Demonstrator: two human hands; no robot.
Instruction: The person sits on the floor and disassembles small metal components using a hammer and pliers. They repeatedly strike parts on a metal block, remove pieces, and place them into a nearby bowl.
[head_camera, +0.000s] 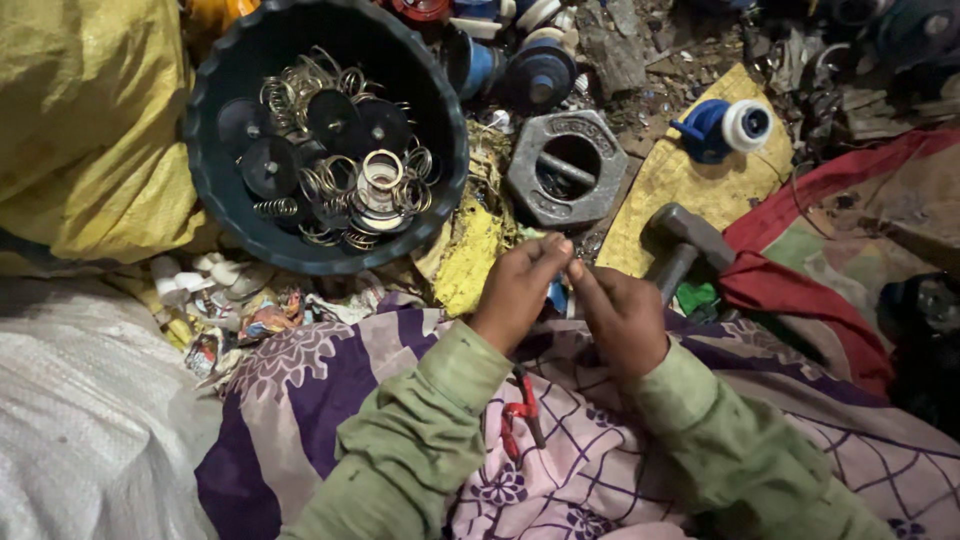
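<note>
A small blue part (557, 294) is pinched between the closed fingertips of the left hand (518, 290) and right hand (622, 318); a hammer (683, 248) lies at 2 o'clock, a bowl (215, 190) at 10.

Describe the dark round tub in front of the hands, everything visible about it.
The tub is dark teal, plastic by the look, round with a scalloped rim. It stands upright and open on the cluttered ground, seen from above. Inside lie metal coil springs, rings and black discs, loosely heaped across the bottom. A yellow sack presses against its left side; a grey hexagonal metal weight sits just right of it. Neither hand touches it.
</note>
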